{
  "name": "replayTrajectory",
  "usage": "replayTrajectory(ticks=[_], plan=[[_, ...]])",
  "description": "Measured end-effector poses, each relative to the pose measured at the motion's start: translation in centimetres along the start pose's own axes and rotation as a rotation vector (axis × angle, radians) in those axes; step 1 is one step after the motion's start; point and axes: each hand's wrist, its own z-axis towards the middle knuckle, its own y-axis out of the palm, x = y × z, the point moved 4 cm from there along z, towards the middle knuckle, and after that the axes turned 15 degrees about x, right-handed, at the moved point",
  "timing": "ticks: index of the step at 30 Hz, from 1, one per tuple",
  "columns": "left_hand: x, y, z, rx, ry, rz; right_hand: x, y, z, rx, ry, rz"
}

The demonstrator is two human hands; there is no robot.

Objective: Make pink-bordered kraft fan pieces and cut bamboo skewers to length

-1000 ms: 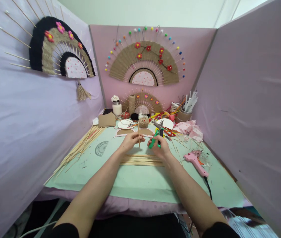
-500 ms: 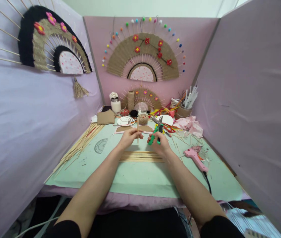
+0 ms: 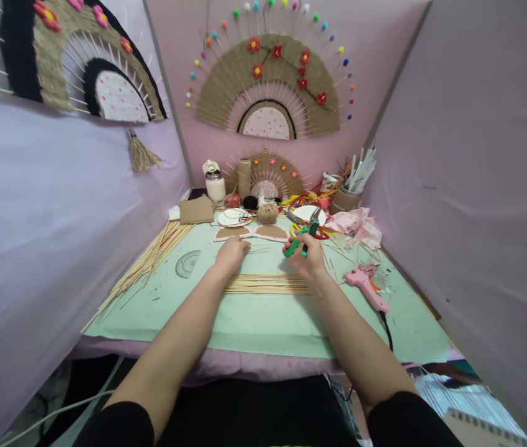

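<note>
My left hand (image 3: 232, 256) is closed, low over the table, and pinches a short bamboo stick (image 3: 259, 246) whose thin end points right from the fingertips. Its other end is hidden by the fingers. My right hand (image 3: 307, 257) is wrapped round green-handled pruning shears (image 3: 310, 233), their blades pointing up and to the right. Between my forearms lies a row of long bamboo sticks (image 3: 265, 284), side by side. Just behind my left hand are two half-round cardboard pieces with pale pink edging (image 3: 232, 233).
A pink glue gun (image 3: 367, 290) with a black cord lies at right. Loose bamboo sticks (image 3: 146, 264) and a protractor (image 3: 188, 264) lie at left. A twine ball (image 3: 267, 213), a white jar (image 3: 215, 187) and pink cloth (image 3: 359, 226) stand behind. A decorated fan (image 3: 270, 81) hangs on the back wall.
My left hand has lowered toward the table and moved left, its stick tipping from upright to nearly level. The shears have swung slightly right in my right hand. The camera has tilted down.
</note>
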Motion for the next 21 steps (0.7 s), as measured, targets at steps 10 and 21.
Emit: replayTrajectory(ticks=[10,21], plan=[[1.4,-0.7,-0.3,0.046,0.055,0.008,0.2,0.2,-0.2,-0.044,0.019,-0.006],[3.9,-2.7,-3.3,-0.252,0.126,-0.077,-0.2,0.0,-0.1,0.014,0.003,-0.005]])
